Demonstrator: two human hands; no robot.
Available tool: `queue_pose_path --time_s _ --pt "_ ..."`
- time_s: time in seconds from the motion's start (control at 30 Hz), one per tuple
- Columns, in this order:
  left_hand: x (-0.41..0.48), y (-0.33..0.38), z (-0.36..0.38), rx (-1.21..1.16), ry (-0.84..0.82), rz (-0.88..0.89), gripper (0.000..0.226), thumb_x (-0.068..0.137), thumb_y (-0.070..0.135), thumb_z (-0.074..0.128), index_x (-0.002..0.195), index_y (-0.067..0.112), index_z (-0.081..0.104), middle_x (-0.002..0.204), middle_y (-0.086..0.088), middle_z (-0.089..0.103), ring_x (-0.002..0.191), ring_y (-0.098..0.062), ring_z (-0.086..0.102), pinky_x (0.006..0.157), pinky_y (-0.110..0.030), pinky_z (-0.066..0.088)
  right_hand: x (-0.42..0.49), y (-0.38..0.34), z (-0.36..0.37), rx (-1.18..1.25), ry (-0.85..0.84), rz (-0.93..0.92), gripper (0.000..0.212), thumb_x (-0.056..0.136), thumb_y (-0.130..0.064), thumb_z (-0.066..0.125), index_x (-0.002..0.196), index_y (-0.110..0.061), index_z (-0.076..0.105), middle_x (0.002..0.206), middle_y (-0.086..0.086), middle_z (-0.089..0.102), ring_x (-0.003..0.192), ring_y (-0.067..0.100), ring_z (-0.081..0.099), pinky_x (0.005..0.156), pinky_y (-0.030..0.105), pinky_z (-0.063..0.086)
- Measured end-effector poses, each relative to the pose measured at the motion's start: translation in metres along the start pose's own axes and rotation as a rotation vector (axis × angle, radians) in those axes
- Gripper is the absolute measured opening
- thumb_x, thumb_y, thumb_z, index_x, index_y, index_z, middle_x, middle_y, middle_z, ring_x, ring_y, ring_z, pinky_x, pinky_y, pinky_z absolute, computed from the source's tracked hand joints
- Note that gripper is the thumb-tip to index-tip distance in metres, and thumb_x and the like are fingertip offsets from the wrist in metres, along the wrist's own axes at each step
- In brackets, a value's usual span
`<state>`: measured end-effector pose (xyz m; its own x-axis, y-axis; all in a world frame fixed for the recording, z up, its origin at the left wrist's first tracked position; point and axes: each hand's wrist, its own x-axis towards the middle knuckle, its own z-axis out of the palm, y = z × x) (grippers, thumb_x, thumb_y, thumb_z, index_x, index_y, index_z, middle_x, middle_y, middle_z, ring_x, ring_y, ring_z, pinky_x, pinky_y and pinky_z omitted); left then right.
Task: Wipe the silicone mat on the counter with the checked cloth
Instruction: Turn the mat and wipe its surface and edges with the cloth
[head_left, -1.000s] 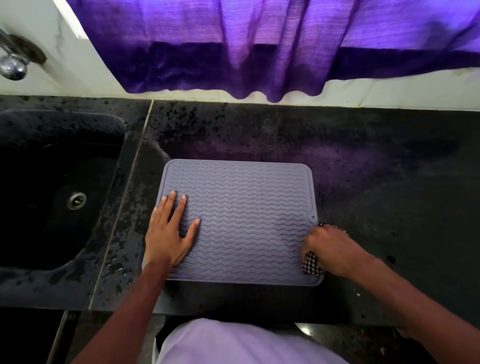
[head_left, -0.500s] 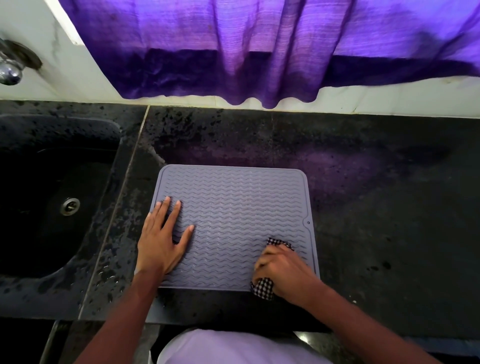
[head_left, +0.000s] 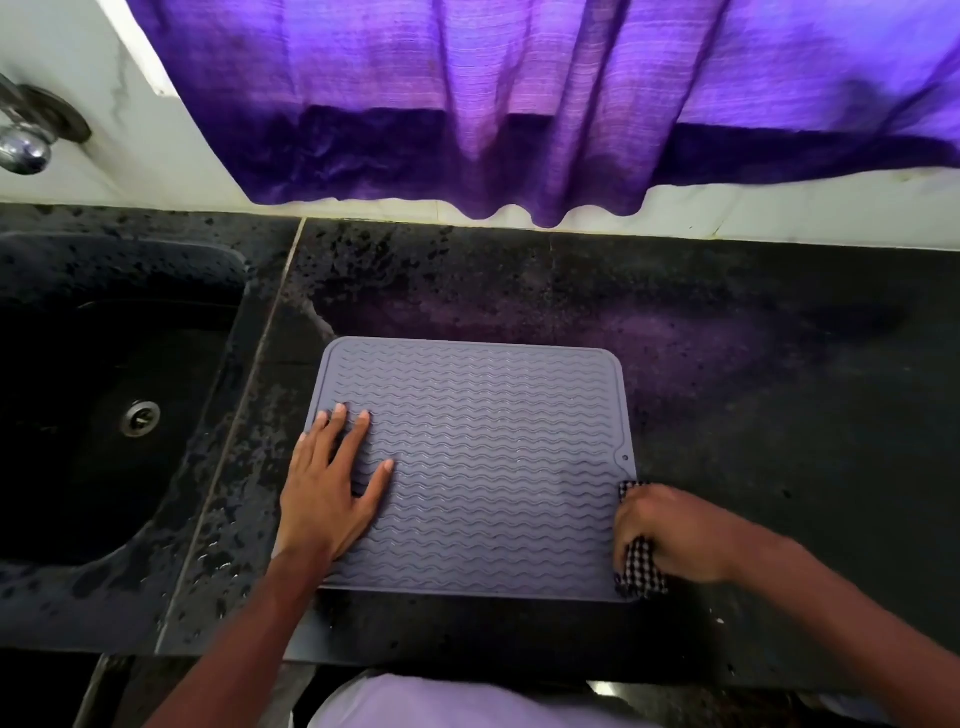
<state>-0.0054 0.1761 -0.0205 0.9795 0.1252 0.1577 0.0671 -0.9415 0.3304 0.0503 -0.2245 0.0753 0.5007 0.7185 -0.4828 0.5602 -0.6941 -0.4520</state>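
Forearms bare up to frame edge. Left hand (head_left: 332, 499): nails cut short, seen on fingers (head_left: 337, 426) and thumb. Right hand (head_left: 675, 535): only back and knuckles seen, nails hidden. Garment (head_left: 457, 701) pale lilac-white, smooth cloth, small part seen at bottom centre.

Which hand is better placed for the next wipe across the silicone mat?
The right hand: it grips the checked cloth at the near right edge of the silicone mat. The left hand lies flat on the mat's left side, likely steadying it, and holds no cloth.
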Motion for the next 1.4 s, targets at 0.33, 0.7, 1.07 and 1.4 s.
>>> queue_pose_path --time_s 0.33,0.7,1.07,1.4 --pt "0.026 0.016 -0.002 0.044 0.133 -0.087 0.055 0.095 0.055 0.045 0.112 0.006 0.064 0.11 -0.017 0.058 0.105 -0.041 0.052 0.11 -0.061 0.04 0.127 -0.005 -0.088 -0.088 0.361 -0.024 0.038 0.071 0.002 0.062 0.093 -0.027 0.073 0.096 -0.006 0.071 0.098 0.017 0.06 0.087 0.04 0.049" --pt "0.028 0.015 -0.001 -0.067 0.08 -0.132 0.053 0.094 0.055 0.048 0.119 0.011 0.062 0.136 -0.015 0.043 0.126 -0.034 0.041 0.087 -0.049 0.056 0.149 0.018 -0.072 -0.299 0.449 -0.048 0.058 0.054 0.009 0.07 0.102 -0.024 0.074 0.097 -0.005 0.072 0.084 0.024 0.058 0.073 0.033 0.05" --pt "0.028 0.015 -0.002 -0.041 0.059 -0.136 0.055 0.094 0.055 0.047 0.124 0.011 0.061 0.137 -0.016 0.043 0.128 -0.034 0.042 0.088 -0.05 0.057 0.1 0.057 -0.098 -0.371 0.291 0.016 0.041 0.071 -0.009 0.077 0.104 -0.031 0.072 0.11 -0.012 0.069 0.103 0.019 0.06 0.079 0.035 0.051" --pt "0.029 0.017 0.001 0.009 0.042 -0.142 0.06 0.097 0.055 0.042 0.136 0.012 0.055 0.144 -0.016 0.039 0.13 -0.037 0.042 0.104 -0.055 0.049 0.142 0.009 -0.113 -0.216 0.385 -0.06 0.03 0.078 -0.011 0.073 0.103 -0.027 0.072 0.104 -0.011 0.07 0.098 0.012 0.057 0.086 0.027 0.045"
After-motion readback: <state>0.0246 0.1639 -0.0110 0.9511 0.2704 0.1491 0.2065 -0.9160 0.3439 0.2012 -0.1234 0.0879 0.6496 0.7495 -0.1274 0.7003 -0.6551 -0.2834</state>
